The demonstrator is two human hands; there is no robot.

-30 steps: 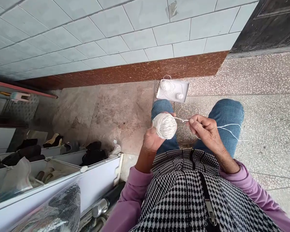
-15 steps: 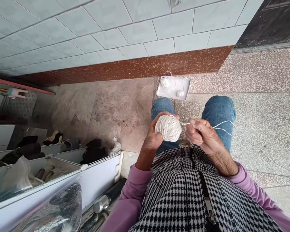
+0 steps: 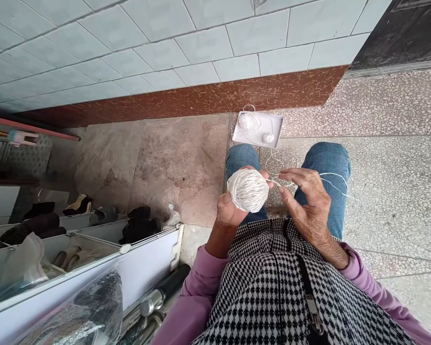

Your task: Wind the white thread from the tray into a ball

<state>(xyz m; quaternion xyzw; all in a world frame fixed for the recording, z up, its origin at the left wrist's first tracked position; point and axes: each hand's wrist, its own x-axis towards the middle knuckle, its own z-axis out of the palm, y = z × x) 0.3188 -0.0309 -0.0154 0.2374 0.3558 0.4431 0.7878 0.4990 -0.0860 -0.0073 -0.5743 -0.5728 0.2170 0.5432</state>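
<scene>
My left hand [image 3: 229, 211] is closed around a ball of white string [image 3: 249, 190], its fingers curled behind it and the thumb at its left side. From the ball's right side a strand of white string [image 3: 274, 182] runs to my right hand [image 3: 311, 203]. There it passes between the thumb and index finger, whose tips are a little apart in a loose grip. Loose string trails over the right knee [image 3: 319, 158], and a thin loop hangs between the knees. The other fingers of my right hand are partly hidden.
Beyond the knees a shallow white tray [image 3: 258, 140] on the floor holds a larger bundle of string [image 3: 247, 123] and a small ball [image 3: 268, 138]. A tiled wall [image 3: 201, 50] rises behind. At left stands an open rack [image 3: 143, 268] with shoes, beside clear plastic wrapping [image 3: 89, 306].
My right hand has loosened from a tight pinch, its thumb and fingers spreading along the strand. The ball has turned in my left hand and shifted slightly left.
</scene>
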